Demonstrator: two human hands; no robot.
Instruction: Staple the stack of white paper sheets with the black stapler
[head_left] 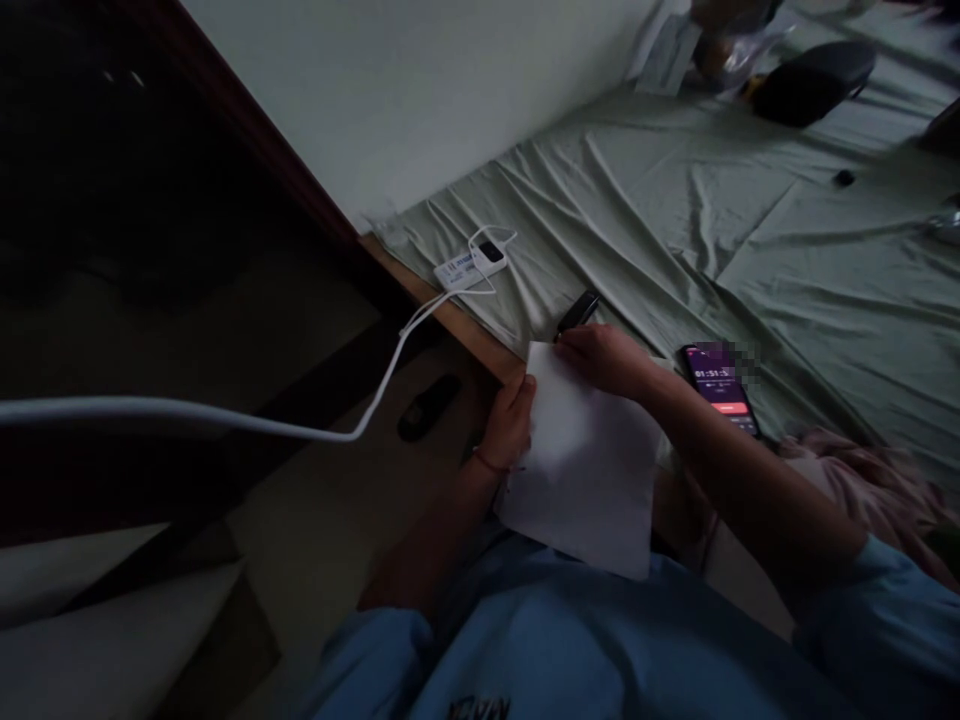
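Two hands are at one white paper (592, 470), which extends from the fingers down to our blue shirt (540, 630). With our left hand (510, 425) we grasp the paper's left edge, thumb on the upper face. With our right hand (607, 358) we place bent fingers at the top edge; we cannot tell whether they pinch the paper or only rest on it.

Just beyond the right fingertips we find a black object (579, 312); contact cannot be confirmed. To the right of these fingers, a lit phone (716, 392) lies on the green sheet (637, 200). Beyond the left fingers we see a white power strip (459, 268), with a white cable (225, 415) running leftward.
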